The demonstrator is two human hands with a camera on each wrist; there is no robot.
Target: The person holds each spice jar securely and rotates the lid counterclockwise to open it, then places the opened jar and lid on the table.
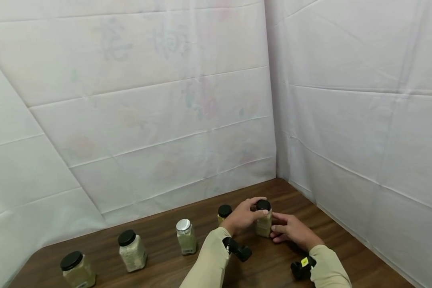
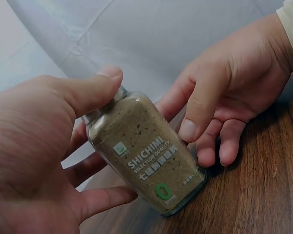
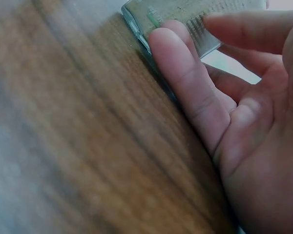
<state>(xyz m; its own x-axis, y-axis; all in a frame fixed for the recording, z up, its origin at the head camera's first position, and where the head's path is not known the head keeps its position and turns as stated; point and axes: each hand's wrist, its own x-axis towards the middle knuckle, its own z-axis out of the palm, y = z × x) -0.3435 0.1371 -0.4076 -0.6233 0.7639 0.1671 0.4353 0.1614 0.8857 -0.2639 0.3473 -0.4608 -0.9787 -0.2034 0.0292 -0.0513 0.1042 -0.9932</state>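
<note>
Item: one glass seasoning jar, right of centre in the lower part of the frame, nearly upright; whether its base touches the desk I cannot tell from here.

Left grip: closed about the top of the jar, thumb to the front, a finger behind. Right grip: half curled at the jar's right side, thumb and fingertips touching; how firmly, I cannot tell.

Risks, by my judgement: the left hold sits high, so the base could swing or tip if the right side gives no support. Smooth glass could slide through slack fingertips. The left wrist lies close before a partly hidden yellow-filled jar; a backward sweep could knock it.

Appearance: clear, squared body, rounded shoulders, black cap. Contents greenish-brown, fine, dark-flecked. White lettering, SHICHIMI, SELECTION QUALITY; green mark lower down.

Also present, lower left of the frame: silver-capped jar; pale-filled jar; black-capped jar, outermost.
</note>
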